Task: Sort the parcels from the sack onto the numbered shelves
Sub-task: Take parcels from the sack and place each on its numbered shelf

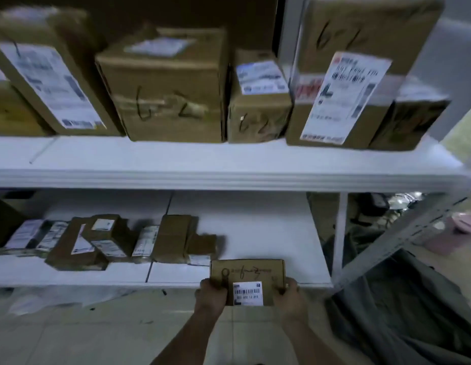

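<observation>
Small flat brown cardboard parcel (247, 281), barcode label up, gripped at its ends by left hand (213, 295) and right hand (289, 295), over white lower shelf (255, 227) front edge, likely for placing.

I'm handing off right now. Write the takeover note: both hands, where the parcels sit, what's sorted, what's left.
Left hand and right hand each grip one end of a small flat parcel, white barcode label facing up, held at the front edge of the lower shelf, not yet set down.
Done: a row of small parcels lies on the lower shelf's left part; big boxes marked 6-2 stand on the upper shelf.
Left: place the held parcel; bare shelf lies just beyond it. The grey sack lies at right; its contents are not visible.
</observation>
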Action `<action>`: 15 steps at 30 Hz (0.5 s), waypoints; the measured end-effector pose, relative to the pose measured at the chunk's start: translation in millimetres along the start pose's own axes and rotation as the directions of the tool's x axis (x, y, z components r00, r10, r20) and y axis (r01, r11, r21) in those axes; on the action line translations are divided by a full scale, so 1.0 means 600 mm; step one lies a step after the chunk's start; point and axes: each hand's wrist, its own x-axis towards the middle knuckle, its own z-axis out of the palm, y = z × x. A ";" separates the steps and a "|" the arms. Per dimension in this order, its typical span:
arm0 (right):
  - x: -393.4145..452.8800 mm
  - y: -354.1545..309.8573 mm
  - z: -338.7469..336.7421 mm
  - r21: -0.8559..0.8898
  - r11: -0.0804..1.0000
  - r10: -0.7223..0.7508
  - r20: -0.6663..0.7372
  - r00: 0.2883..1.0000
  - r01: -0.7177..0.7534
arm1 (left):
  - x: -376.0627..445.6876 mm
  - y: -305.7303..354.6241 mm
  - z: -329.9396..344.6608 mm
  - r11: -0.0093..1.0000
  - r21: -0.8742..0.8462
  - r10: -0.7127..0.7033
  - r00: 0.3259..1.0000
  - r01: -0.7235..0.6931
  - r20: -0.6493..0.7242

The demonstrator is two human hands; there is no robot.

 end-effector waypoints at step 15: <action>0.203 0.146 0.232 0.097 0.968 -0.197 -0.277 0.940 0.232 | 0.261 -0.181 0.120 0.886 -0.273 0.375 0.926 -0.374 -0.052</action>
